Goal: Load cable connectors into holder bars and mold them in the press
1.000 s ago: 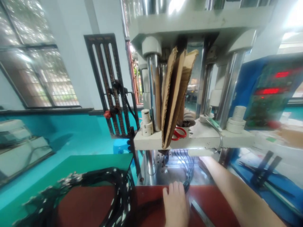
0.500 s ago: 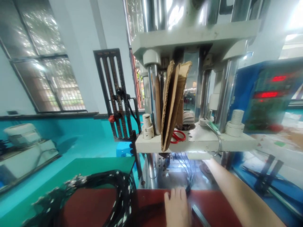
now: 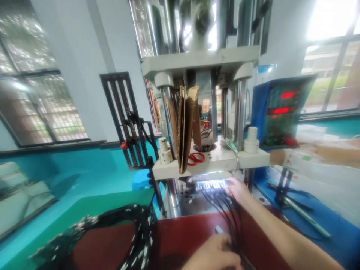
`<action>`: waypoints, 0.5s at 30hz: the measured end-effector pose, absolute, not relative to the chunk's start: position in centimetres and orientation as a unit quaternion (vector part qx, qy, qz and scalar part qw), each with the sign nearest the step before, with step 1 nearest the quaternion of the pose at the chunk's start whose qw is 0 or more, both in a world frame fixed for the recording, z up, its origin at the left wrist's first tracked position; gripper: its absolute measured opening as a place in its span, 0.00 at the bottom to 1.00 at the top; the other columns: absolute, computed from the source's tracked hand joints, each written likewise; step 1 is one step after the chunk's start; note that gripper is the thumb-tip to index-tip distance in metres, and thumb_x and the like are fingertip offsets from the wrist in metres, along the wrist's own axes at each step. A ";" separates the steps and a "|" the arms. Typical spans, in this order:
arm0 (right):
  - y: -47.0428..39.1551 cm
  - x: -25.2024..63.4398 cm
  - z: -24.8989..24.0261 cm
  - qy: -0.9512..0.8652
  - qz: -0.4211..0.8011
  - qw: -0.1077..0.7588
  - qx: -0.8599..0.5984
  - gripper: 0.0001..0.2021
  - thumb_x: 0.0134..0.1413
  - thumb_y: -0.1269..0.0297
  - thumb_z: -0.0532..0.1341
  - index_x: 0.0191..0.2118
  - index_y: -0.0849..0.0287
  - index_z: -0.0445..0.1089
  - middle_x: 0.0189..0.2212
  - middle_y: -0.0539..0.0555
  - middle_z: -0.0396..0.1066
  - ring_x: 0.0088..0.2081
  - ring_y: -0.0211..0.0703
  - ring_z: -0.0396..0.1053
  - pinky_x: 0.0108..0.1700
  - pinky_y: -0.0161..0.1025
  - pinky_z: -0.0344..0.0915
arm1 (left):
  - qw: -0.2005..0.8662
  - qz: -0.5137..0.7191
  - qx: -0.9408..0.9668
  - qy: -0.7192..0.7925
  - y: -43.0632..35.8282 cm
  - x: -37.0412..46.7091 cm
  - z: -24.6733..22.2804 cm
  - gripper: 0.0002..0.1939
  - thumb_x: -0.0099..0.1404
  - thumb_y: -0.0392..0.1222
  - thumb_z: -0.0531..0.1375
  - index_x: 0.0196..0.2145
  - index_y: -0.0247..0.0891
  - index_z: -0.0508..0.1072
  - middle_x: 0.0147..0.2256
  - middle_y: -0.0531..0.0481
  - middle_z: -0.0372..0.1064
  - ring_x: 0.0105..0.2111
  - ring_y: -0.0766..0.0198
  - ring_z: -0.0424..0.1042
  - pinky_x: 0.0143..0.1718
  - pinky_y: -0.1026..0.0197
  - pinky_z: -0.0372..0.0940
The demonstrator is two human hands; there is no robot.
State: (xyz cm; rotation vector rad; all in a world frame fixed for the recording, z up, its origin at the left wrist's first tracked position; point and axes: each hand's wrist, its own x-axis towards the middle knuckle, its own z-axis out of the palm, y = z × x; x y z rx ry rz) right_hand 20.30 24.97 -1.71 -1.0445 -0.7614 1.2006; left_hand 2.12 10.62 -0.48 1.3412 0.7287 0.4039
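Note:
Black cables [image 3: 237, 221] run from a brightly lit metal block [image 3: 201, 184] under the press plate down toward me. A row of pale pieces shows along the block's front. My right hand [image 3: 237, 191] reaches to the block's right end and appears to touch it; its fingers are blurred in the glare. Low in front, my left hand [image 3: 215, 253] is closed beside the cables. A slim metal tool [image 3: 218, 229] juts out past its fingers and shows again at its lower right. The tool's kind is hidden by the hand.
On the press plate [image 3: 222, 163] stand folded cardboard pieces [image 3: 184, 131] and red-handled scissors [image 3: 196, 159]. A coil of black cables [image 3: 144, 225] lies left on the red-brown tabletop [image 3: 174, 240]. A blue control box [image 3: 260, 112] with red displays stands right.
My left hand has gone from lying flat near the cables to being closed around the metal tool. My right hand, previously hidden under the plate, now shows at the block. The view has shifted right.

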 end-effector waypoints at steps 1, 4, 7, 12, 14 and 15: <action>23.5 20.3 -1.9 -0.324 0.532 0.635 -0.455 0.08 0.52 0.62 0.56 0.29 0.62 0.63 0.13 0.47 0.63 0.12 0.33 0.60 0.12 0.29 0.53 | 0.782 0.191 0.529 0.268 10.3 2.6 -0.4 0.17 0.51 0.42 0.55 0.39 0.33 0.68 0.28 0.43 0.69 0.28 0.57 0.69 0.32 0.56 0.60; 18.9 20.2 -1.4 -0.319 0.540 0.649 -0.430 0.07 0.46 0.62 0.59 0.30 0.59 0.63 0.17 0.49 0.68 0.15 0.37 0.65 0.15 0.31 0.58 | 0.885 0.250 0.341 0.194 9.6 4.5 -0.7 0.22 0.55 0.51 0.53 0.40 0.29 0.66 0.33 0.40 0.69 0.30 0.59 0.70 0.32 0.60 0.60; 15.2 20.3 -0.3 -0.319 0.531 0.674 -0.402 0.09 0.42 0.61 0.61 0.30 0.58 0.64 0.20 0.47 0.69 0.18 0.37 0.66 0.18 0.33 0.62 | 0.892 0.265 0.286 0.228 8.8 6.2 -1.1 0.19 0.54 0.51 0.57 0.35 0.30 0.67 0.24 0.49 0.65 0.20 0.68 0.64 0.23 0.64 0.55; 12.2 23.0 0.6 -0.284 0.497 0.699 -0.428 0.07 0.44 0.63 0.60 0.31 0.59 0.63 0.18 0.49 0.69 0.19 0.40 0.67 0.19 0.34 0.63 | 0.873 0.220 0.381 0.211 6.3 7.3 -1.8 0.21 0.47 0.55 0.63 0.27 0.33 0.66 0.15 0.59 0.51 0.13 0.75 0.48 0.18 0.66 0.41; 11.4 25.0 0.5 -0.268 0.482 0.703 -0.449 0.06 0.46 0.64 0.58 0.31 0.58 0.63 0.17 0.50 0.69 0.19 0.40 0.68 0.19 0.33 0.62 | 0.837 0.174 0.477 0.204 5.1 7.3 -2.2 0.27 0.43 0.61 0.63 0.23 0.30 0.68 0.14 0.55 0.54 0.14 0.74 0.51 0.20 0.65 0.42; 10.9 26.0 0.4 -0.263 0.475 0.704 -0.458 0.05 0.47 0.64 0.57 0.32 0.58 0.62 0.17 0.51 0.69 0.18 0.40 0.68 0.19 0.33 0.62 | 0.818 0.157 0.514 0.204 4.5 7.3 -2.3 0.29 0.41 0.63 0.62 0.21 0.29 0.68 0.15 0.53 0.56 0.15 0.73 0.53 0.21 0.64 0.43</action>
